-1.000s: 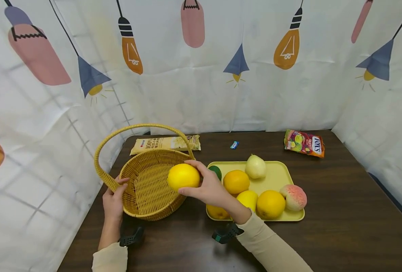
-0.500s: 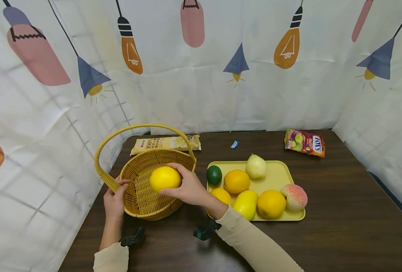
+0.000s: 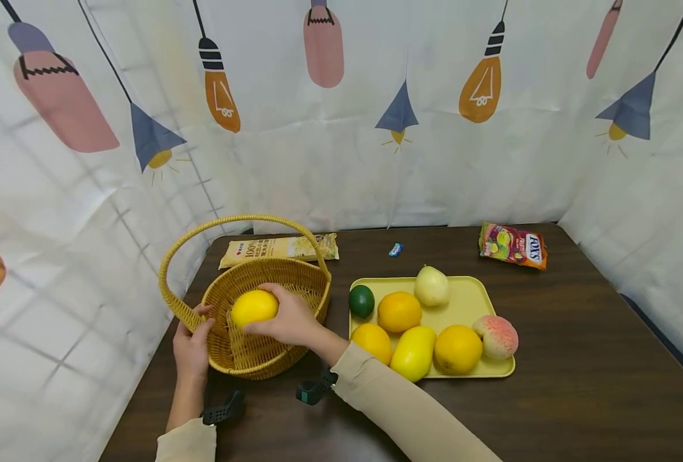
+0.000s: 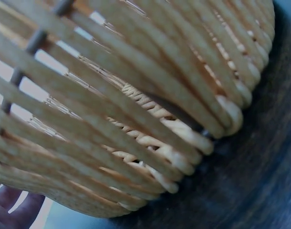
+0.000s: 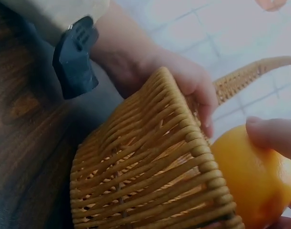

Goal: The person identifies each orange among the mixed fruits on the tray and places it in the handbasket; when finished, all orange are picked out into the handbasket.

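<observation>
In the head view a yellow fruit (image 3: 254, 308) is pinched between the thumb and fingers of the right hand (image 3: 290, 319), over the inside of the wicker basket (image 3: 260, 369). The left hand (image 3: 191, 346) grips the basket's left rim by the foot of its handle. The right wrist view shows the fruit (image 5: 252, 179) beside the basket's woven wall (image 5: 150, 162), with the left hand (image 5: 183, 78) at the rim beyond. Basket slats (image 4: 135, 95) fill most of the left wrist view, and some left-hand fingers (image 4: 16, 210) show at its lower left corner.
Right of the basket a yellow tray (image 3: 462, 295) holds a green fruit (image 3: 361, 301), a pear (image 3: 432, 286), a peach (image 3: 498, 337) and several yellow and orange fruits. Behind lie a long snack packet (image 3: 278, 249), a small blue wrapper (image 3: 396, 249) and a red candy bag (image 3: 512, 246).
Carrying the yellow fruit, the right hand has moved left from the basket's right side to above its middle. The left hand has kept its grip on the rim.
</observation>
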